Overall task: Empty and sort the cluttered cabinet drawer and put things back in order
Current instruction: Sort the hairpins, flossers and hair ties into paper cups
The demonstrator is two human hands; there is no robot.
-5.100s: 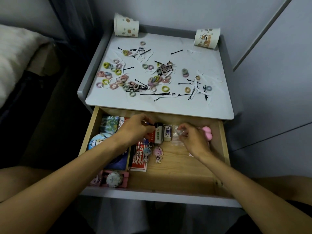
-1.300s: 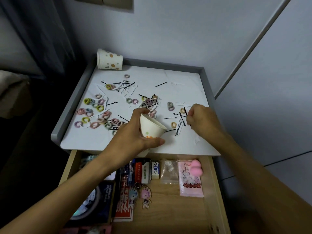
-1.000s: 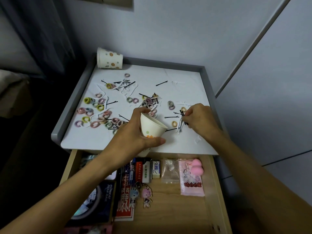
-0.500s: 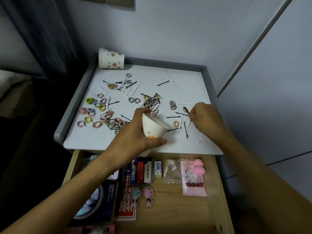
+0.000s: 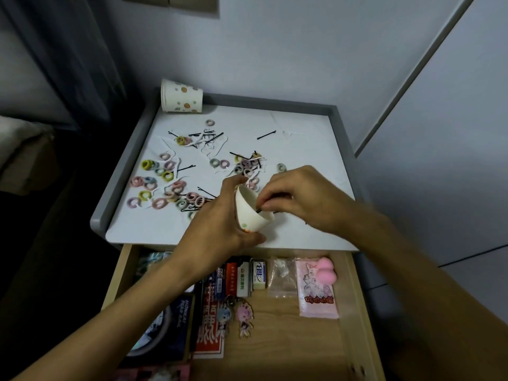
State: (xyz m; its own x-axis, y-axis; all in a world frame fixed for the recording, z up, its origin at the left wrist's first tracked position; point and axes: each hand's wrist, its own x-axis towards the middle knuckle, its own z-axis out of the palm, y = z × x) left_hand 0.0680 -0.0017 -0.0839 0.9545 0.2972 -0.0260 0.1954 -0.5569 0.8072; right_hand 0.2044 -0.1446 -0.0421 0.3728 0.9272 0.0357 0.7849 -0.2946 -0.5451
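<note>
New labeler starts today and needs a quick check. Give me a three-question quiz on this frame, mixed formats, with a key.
1. True or false: the left hand grips a tilted paper cup.
2. Fill in: the right hand pinches a black ____ at that cup's mouth.
3. Where is the second paper cup? A. on its side at the back left corner of the cabinet top; B. on the floor; C. upright at the front right corner.
Key: 1 true. 2 bobby pin. 3 A.
</note>
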